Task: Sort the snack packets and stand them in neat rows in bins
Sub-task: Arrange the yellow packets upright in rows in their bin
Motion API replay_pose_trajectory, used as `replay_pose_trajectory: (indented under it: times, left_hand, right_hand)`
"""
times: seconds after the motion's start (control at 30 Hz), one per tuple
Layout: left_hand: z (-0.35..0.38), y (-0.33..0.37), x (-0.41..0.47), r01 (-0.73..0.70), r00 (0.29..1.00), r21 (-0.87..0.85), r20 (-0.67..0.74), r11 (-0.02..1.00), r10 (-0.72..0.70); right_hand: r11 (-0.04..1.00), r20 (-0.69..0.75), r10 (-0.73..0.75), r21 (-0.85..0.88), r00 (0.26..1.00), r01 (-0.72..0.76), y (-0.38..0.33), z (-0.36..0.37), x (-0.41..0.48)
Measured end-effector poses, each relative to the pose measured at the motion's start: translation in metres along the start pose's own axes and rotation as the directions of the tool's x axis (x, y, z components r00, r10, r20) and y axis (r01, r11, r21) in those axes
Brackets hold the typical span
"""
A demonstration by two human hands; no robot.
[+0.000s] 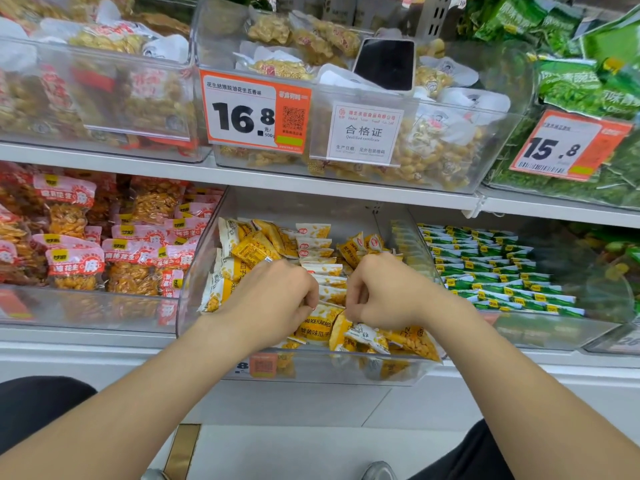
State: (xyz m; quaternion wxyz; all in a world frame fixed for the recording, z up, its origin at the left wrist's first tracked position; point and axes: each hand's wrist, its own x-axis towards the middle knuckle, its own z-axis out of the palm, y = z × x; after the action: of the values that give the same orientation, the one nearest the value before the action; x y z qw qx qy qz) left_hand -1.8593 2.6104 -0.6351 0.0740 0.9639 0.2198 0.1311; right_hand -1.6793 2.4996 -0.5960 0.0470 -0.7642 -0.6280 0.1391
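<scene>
Clear bin [194, 282], lower shelf [104, 344]: a yellow packet [320, 323] is gripped by the left hand [273, 299], a white-yellow packet [369, 336] is pinched under the right hand [384, 292]. Loose packets [311, 244] are heaped just behind both.

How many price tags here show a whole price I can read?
2. The 16.8 tag fronts the upper middle bin; the 15.8 tag fronts the upper right bin. Tags on other bins are blurred or partly hidden.
</scene>
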Motion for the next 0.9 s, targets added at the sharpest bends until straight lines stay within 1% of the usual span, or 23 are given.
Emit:
replay_pose_trajectory:
  times: [0.1, 0.17, 0.23, 0.27, 0.37, 0.4, 0.43, 0.5, 0.53, 0.57, 0.63, 0.7, 0.77, 0.9]
  left_hand:
    - [-0.001, -0.001, -0.001, -0.021, 1.000, -0.025, 0.018, 0.999, 0.022]
    - [-0.002, -0.003, -0.002, -0.016, 0.999, -0.066, 0.048, 0.998, 0.020]
    - [-0.003, -0.003, -0.003, -0.003, 1.000, -0.125, 0.023, 0.992, 0.006]
    - [-0.005, -0.002, -0.004, 0.014, 1.000, -0.170, -0.004, 0.985, -0.015]
    - [-0.016, 0.006, -0.004, 0.075, 0.996, -0.337, -0.028, 0.939, -0.089]
    - [-0.018, 0.009, -0.004, 0.074, 0.996, -0.378, -0.023, 0.923, -0.089]
    - [-0.017, 0.010, -0.006, 0.065, 0.997, -0.393, -0.015, 0.917, -0.078]
    - [-0.012, 0.008, -0.008, 0.043, 0.999, -0.346, 0.010, 0.937, -0.042]
    - [-0.008, 0.007, -0.008, 0.034, 0.999, -0.292, 0.026, 0.956, -0.028]
    - [-0.005, 0.006, -0.007, 0.022, 0.999, -0.232, 0.036, 0.972, -0.014]
    - [-0.002, 0.004, -0.006, 0.005, 0.999, -0.160, 0.039, 0.987, 0.002]
    - [-0.002, 0.003, -0.006, -0.013, 0.999, -0.146, 0.028, 0.989, 0.017]
    - [-0.003, 0.002, -0.006, -0.018, 0.999, -0.135, 0.034, 0.991, 0.023]
    - [-0.003, 0.000, -0.007, -0.033, 0.998, -0.121, 0.043, 0.992, 0.039]
  right_hand:
    - [0.993, -0.064, 0.048, 0.107, 0.997, -0.041, 0.005, -0.011, -0.008]
    - [0.975, -0.169, 0.078, 0.219, 0.982, -0.040, 0.008, -0.015, -0.011]
    - [0.942, -0.319, 0.112, 0.336, 0.941, 0.002, 0.011, -0.017, -0.011]
    - [0.925, -0.364, 0.116, 0.379, 0.924, 0.033, 0.013, -0.017, -0.010]
    - [0.897, -0.398, 0.079, 0.429, 0.914, 0.109, 0.008, -0.015, -0.008]
    - [0.896, -0.387, 0.054, 0.427, 0.920, 0.127, 0.005, -0.015, -0.008]
    - [0.894, -0.347, 0.030, 0.429, 0.937, 0.130, 0.003, -0.014, -0.008]
    - [0.896, -0.195, -0.012, 0.433, 0.981, 0.097, -0.002, -0.010, -0.007]
    - [0.917, -0.121, -0.032, 0.391, 0.992, 0.077, -0.002, -0.007, -0.007]
    - [0.947, -0.063, -0.054, 0.313, 0.997, 0.071, -0.001, -0.004, -0.005]
    - [0.977, 0.007, -0.072, 0.201, 0.997, 0.069, 0.001, -0.001, -0.003]
    - [0.987, 0.039, -0.066, 0.149, 0.997, 0.059, 0.004, 0.000, -0.002]
    - [0.990, 0.058, -0.056, 0.136, 0.997, 0.048, 0.003, 0.000, -0.001]
    - [0.993, 0.041, -0.026, 0.115, 0.999, 0.021, 0.000, 0.001, 0.000]
